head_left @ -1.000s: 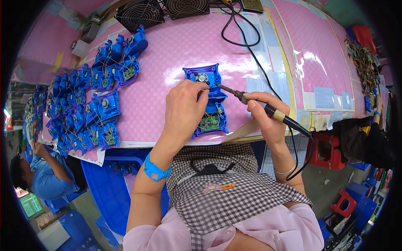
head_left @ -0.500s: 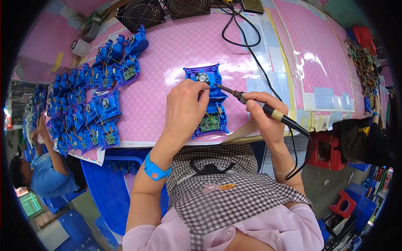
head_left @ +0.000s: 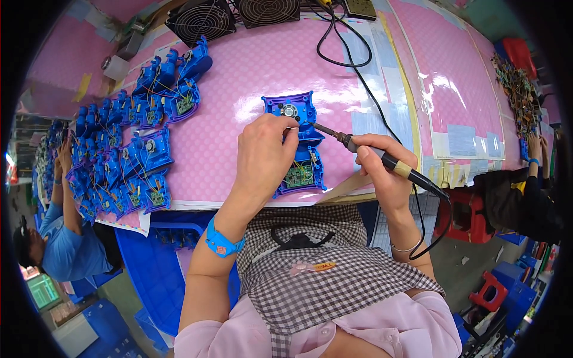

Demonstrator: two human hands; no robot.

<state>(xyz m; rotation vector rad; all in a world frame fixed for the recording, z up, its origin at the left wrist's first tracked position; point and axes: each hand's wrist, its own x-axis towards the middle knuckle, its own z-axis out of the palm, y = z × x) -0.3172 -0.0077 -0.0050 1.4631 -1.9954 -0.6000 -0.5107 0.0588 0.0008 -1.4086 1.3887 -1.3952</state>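
Barely any change from a moment ago: left hand (head_left: 267,154) still pressed down on the blue plastic housing (head_left: 297,143) at the middle of the pink work mat (head_left: 239,77), fingers curled and pinching what looks like a thin wire. Right hand (head_left: 382,170) still closed around the soldering iron (head_left: 373,156), tip touching the housing just beside the left fingertips, so the same joint apparently still in work. Inside the open housing: a small green circuit board (head_left: 296,175), thin wires, a round part near the top. To the left, well apart, rows of similar blue housings (head_left: 128,155). Below the table edge, a blue bin (head_left: 152,268), contents hidden.
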